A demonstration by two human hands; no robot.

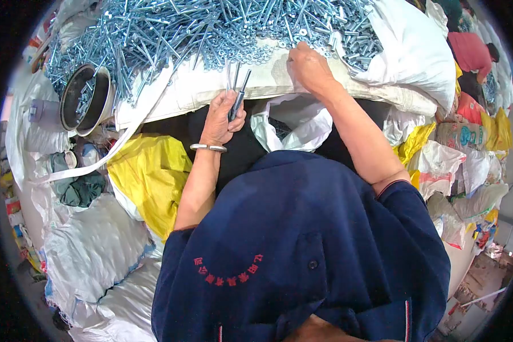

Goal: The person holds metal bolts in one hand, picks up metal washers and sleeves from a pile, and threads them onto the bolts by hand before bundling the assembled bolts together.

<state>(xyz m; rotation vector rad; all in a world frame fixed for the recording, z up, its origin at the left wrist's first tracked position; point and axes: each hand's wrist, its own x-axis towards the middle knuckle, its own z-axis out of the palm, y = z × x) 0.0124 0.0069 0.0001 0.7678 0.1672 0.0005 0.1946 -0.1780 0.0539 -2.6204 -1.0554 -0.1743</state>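
My left hand [222,117], with a bangle at the wrist, is closed around several long metal bolts [235,80], which point up; a thicker metal sleeve [236,106] sits on one of them. To the right, my right hand [310,65] reaches to the near edge of the metal pile, fingers pinched together beside the small washers [255,55]. Whatever is between those fingertips is too small to make out. Long bolts [171,28] lie heaped beyond both hands, and short metal sleeves [366,56] are piled right of my right hand.
White woven cloth [194,97] edges the work surface. At left stands a dark-lined bucket [100,97] holding metal pieces. An opened white bag [293,122] hangs below my hands. Yellow sacks [154,176] and white sacks [91,245] crowd the sides. Another person [470,54] bends at far right.
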